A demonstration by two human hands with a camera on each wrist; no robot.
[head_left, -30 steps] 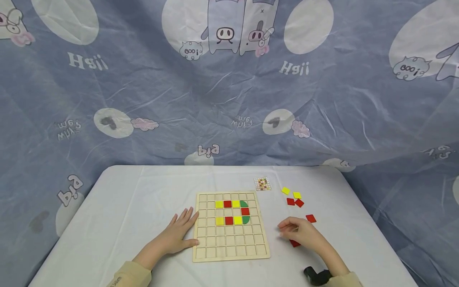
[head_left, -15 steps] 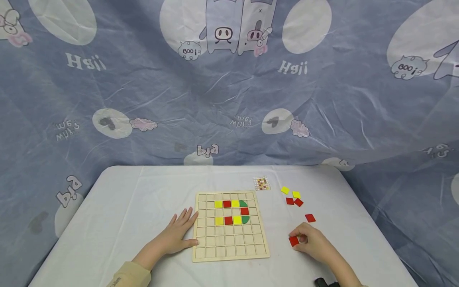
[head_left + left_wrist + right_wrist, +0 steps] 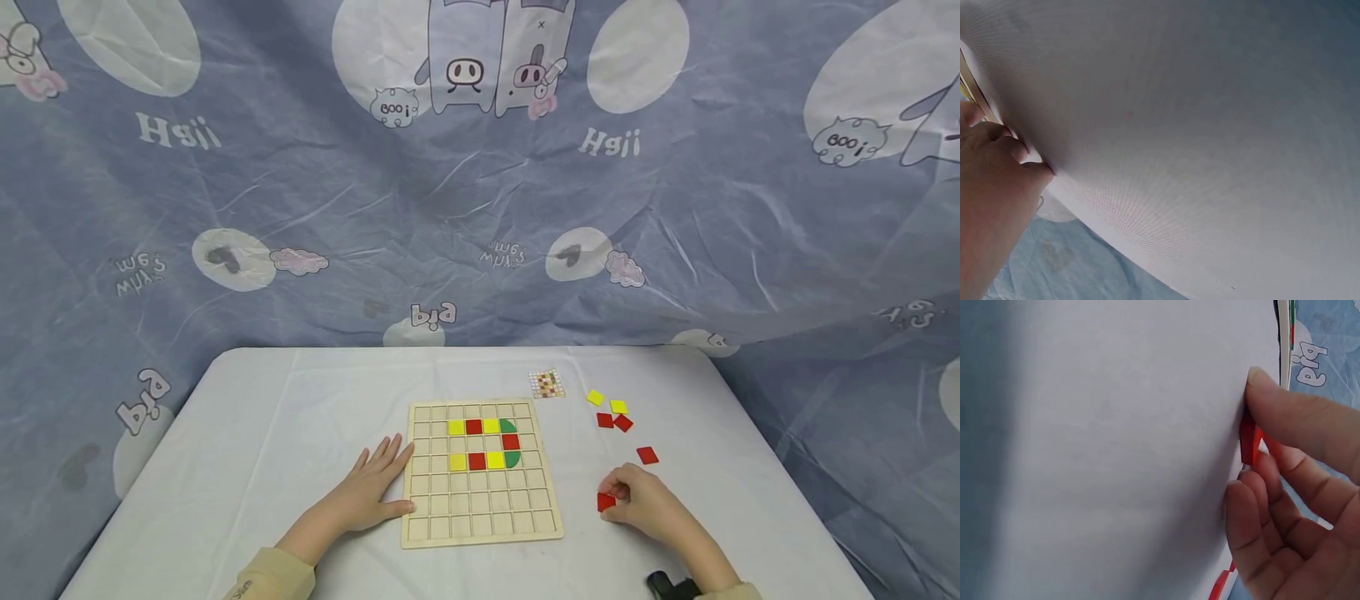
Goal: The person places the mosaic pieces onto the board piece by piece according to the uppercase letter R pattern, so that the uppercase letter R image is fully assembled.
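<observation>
A wooden grid board lies on the white table, with red and yellow square tiles and two green quarter-round tiles set in its upper cells. My left hand rests flat with spread fingers, fingertips and thumb at the board's left edge. Right of the board, my right hand pinches a red square tile between thumb and fingers, low over the table. The right wrist view shows that red tile edge-on below the thumb, the other fingers curled beneath.
Beyond the right hand lie a lone red tile, two more red tiles and two yellow tiles. A small printed pattern card sits behind the board. A black object is by the right wrist.
My right hand first hovered above the red tile with loose fingers, then took it between thumb and fingers and shifted it slightly left. My left hand has stayed at the board.
</observation>
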